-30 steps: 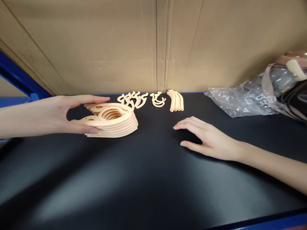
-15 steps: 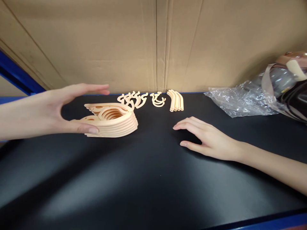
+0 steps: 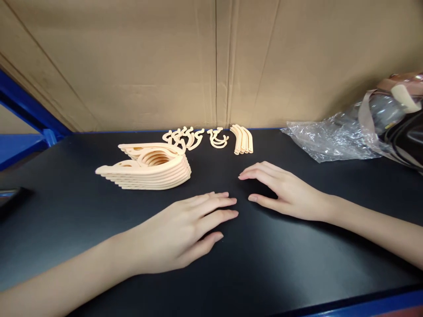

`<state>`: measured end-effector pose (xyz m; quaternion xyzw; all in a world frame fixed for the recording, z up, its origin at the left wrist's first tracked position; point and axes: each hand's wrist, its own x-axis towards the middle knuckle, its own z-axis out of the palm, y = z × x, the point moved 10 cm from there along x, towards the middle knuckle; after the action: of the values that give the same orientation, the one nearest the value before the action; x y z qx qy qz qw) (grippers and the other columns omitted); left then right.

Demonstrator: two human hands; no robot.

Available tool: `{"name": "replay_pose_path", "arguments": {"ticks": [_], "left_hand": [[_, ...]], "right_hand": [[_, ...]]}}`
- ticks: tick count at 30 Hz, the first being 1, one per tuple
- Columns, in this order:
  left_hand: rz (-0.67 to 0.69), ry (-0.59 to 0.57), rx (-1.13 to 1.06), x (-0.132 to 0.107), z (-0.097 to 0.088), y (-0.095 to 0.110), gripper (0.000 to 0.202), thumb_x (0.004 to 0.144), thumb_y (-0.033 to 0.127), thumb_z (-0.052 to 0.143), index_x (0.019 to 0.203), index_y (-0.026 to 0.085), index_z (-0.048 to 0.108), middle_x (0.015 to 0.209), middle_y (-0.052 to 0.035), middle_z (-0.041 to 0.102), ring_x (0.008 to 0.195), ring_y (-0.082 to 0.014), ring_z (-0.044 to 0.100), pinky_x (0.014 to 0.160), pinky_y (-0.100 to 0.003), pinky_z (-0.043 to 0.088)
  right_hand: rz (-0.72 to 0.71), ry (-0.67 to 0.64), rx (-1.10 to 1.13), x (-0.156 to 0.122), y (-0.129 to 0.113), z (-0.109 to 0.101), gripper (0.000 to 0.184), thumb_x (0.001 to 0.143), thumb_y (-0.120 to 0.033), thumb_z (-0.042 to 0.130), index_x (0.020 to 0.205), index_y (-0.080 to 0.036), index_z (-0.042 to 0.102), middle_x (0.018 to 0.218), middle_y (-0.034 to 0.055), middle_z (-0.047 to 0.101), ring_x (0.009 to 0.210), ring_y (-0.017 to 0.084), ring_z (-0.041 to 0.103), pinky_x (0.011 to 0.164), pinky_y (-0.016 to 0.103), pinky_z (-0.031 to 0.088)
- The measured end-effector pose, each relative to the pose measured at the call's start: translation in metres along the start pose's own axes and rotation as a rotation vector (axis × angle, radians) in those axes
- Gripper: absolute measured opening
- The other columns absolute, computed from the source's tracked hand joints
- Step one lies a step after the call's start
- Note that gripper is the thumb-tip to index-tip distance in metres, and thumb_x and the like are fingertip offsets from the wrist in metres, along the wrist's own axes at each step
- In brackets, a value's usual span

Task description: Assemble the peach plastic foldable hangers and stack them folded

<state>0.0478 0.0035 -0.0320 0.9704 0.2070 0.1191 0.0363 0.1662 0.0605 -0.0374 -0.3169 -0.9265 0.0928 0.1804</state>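
My left hand [image 3: 187, 231] lies palm down on the black tabletop [image 3: 211, 281], its fingers apart and nothing in it. To its right, my right hand [image 3: 280, 189] rests on the same surface with thumb and fingers spread, also bare. A stack of cream plastic pieces [image 3: 158, 174], like folded clothes-hanger bodies with a rounded opening, sits beyond my left hand, touching neither hand. Behind it are several small curved hook pieces [image 3: 190, 137]. A smaller group of hooks [image 3: 218, 140] lies to their right. Several short curved bars [image 3: 243, 140] lie side by side beyond my right hand.
A cardboard wall [image 3: 148, 66] closes off the back. Clear plastic wrapping [image 3: 333, 138] and a bag with straps [image 3: 396, 105] lie at the right. A blue metal frame [image 3: 29, 108] stands at the left, and a dark object [image 3: 11, 198] lies on the left side.
My left hand has come away from beside the stack, moving right and nearer to me, and is now down on the table. My right hand has not moved.
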Motion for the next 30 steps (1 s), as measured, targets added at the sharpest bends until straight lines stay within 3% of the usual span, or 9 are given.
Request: {"name": "replay_pose_path", "arguments": {"ticks": [10, 14, 17, 23, 30], "left_hand": [[-0.077, -0.025, -0.101, 0.001, 0.004, -0.011, 0.040, 0.098, 0.029, 0.047, 0.137, 0.018, 0.050, 0.145, -0.0102, 0.052, 0.137, -0.0239, 0.046, 0.113, -0.043, 0.041], [-0.094, -0.039, -0.111, 0.002, 0.003, -0.011, 0.039, 0.099, 0.029, 0.046, 0.135, 0.018, 0.052, 0.144, -0.0106, 0.053, 0.134, -0.0249, 0.049, 0.111, -0.044, 0.043], [-0.099, -0.051, -0.116, 0.003, 0.003, -0.012, 0.039, 0.099, 0.030, 0.045, 0.136, 0.018, 0.052, 0.146, -0.0100, 0.052, 0.134, -0.0259, 0.049, 0.111, -0.045, 0.043], [-0.091, -0.065, -0.121, 0.001, 0.005, -0.012, 0.041, 0.100, 0.030, 0.045, 0.138, 0.017, 0.050, 0.147, -0.0093, 0.050, 0.137, -0.0255, 0.045, 0.115, -0.046, 0.038], [-0.085, -0.055, -0.119, 0.000, 0.005, -0.012, 0.041, 0.101, 0.031, 0.042, 0.138, 0.016, 0.050, 0.148, -0.0081, 0.049, 0.137, -0.0247, 0.046, 0.116, -0.044, 0.037]], "right_hand": [[0.088, -0.018, 0.148, 0.010, -0.003, -0.003, 0.038, 0.097, -0.039, 0.052, 0.132, -0.023, 0.047, 0.130, 0.0076, 0.056, 0.121, 0.021, 0.053, 0.103, 0.039, 0.046], [-0.068, -0.021, -0.011, 0.043, -0.020, -0.005, 0.033, 0.097, -0.031, 0.051, 0.128, -0.018, 0.050, 0.127, 0.0112, 0.059, 0.117, 0.024, 0.055, 0.099, 0.043, 0.048], [-0.189, 0.065, -0.231, 0.080, -0.027, -0.006, 0.031, 0.096, -0.024, 0.049, 0.124, -0.012, 0.055, 0.121, 0.0156, 0.062, 0.110, 0.029, 0.056, 0.094, 0.046, 0.046], [-0.194, 0.052, -0.587, 0.149, -0.010, 0.016, 0.030, 0.097, -0.018, 0.042, 0.110, -0.003, 0.064, 0.118, 0.0208, 0.061, 0.109, 0.032, 0.053, 0.089, 0.044, 0.040], [-0.140, 0.067, -0.580, 0.174, 0.007, 0.025, 0.036, 0.099, -0.019, 0.035, 0.100, -0.004, 0.068, 0.104, 0.0194, 0.064, 0.098, 0.031, 0.053, 0.083, 0.042, 0.037]]}}
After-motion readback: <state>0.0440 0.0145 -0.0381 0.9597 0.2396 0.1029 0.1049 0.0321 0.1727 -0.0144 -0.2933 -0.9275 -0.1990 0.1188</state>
